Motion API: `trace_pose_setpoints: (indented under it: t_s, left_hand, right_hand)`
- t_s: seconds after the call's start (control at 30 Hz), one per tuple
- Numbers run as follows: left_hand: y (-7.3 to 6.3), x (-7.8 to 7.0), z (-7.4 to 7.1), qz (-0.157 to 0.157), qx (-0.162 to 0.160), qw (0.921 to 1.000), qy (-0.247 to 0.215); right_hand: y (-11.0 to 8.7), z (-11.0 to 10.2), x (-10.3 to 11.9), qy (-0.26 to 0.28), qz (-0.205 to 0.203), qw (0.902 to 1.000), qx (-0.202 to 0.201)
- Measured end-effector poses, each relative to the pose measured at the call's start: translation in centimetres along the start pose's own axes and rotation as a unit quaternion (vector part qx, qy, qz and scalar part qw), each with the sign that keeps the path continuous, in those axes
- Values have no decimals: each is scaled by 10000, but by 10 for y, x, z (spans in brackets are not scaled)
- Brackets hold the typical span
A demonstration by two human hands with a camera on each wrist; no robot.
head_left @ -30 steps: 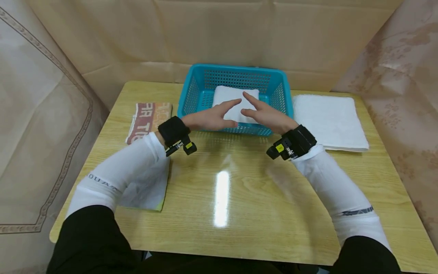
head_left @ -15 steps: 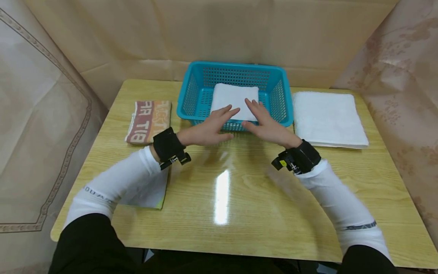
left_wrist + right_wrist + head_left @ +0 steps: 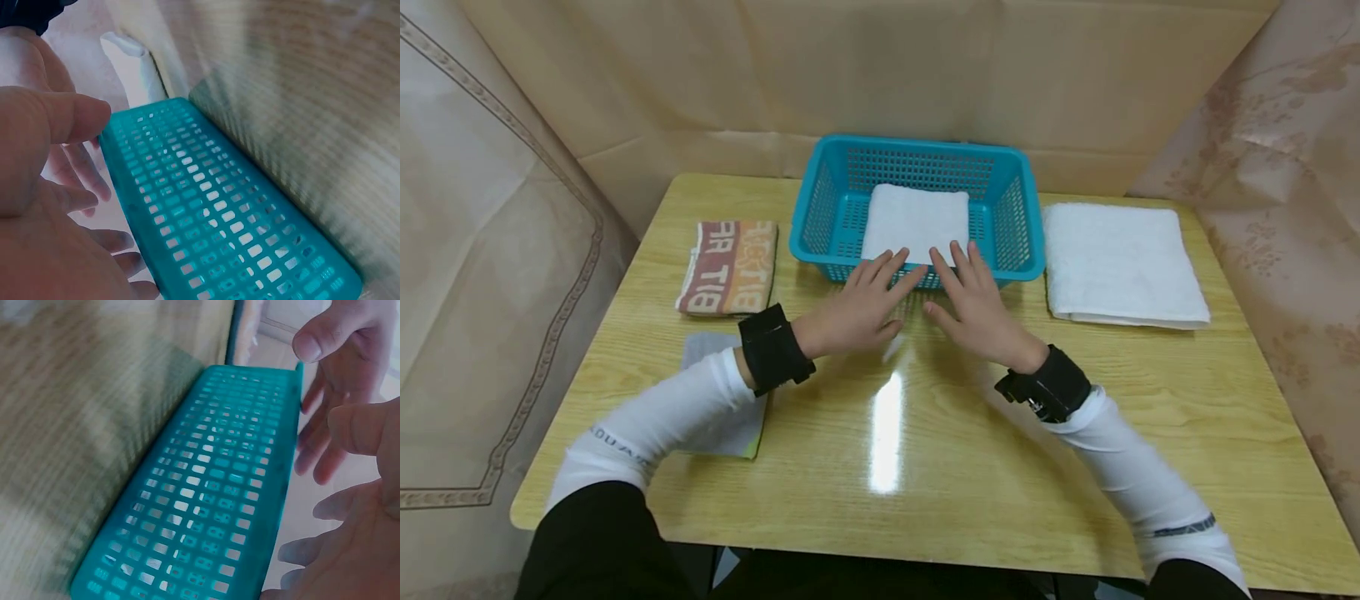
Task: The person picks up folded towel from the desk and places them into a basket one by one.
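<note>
A teal plastic basket [image 3: 917, 150] with slotted walls stands at the back middle of the table, a folded white towel [image 3: 916, 221] lying inside it. My left hand [image 3: 859, 312] hovers palm down by the basket's front rim, its fingers straight and spread. Beside it my right hand [image 3: 979, 317] has the same pose, fingertips right at the rim. Nothing is held by either. In the left wrist view, the left fingers [image 3: 115, 240] overlap the rim of the basket's front wall [image 3: 187, 187]. The right wrist view shows the right fingers [image 3: 306, 547] close along that rim.
A larger folded white towel [image 3: 1123, 262] lies right of the basket. On the left are a folded red and orange lettered towel [image 3: 726, 268] and a grey cloth [image 3: 730, 429], partly hidden under the left forearm. Curtains enclose the wooden table [image 3: 962, 500] behind and at the sides.
Both hands have drawn back from over the basket toward its front rim, and their fingers have turned to point forward. The basket and the towels stay in place.
</note>
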State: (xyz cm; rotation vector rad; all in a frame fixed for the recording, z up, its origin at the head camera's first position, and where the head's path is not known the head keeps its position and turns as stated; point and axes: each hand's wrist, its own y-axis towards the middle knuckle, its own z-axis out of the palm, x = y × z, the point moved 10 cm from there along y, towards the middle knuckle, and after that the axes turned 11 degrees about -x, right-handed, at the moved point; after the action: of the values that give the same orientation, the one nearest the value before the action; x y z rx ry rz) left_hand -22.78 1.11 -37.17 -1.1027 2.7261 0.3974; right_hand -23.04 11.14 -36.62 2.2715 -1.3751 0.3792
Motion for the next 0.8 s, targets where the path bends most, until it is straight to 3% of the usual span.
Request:
trace_pose_setpoints:
  t_s: [0.2,0.43,0.8]
  left_hand:
    - [-3,-6,5,139,-178,9994,253]
    - [-10,-3,12,148,-386,9982,445]
    - [-14,-8,11,540,-621,9935,785]
  right_hand:
    - [-12,5,-2,-436,-22,9990,-80]
    - [-26,10,-4,-348,-40,9994,46]
    - [-32,9,-6,-319,-188,9993,64]
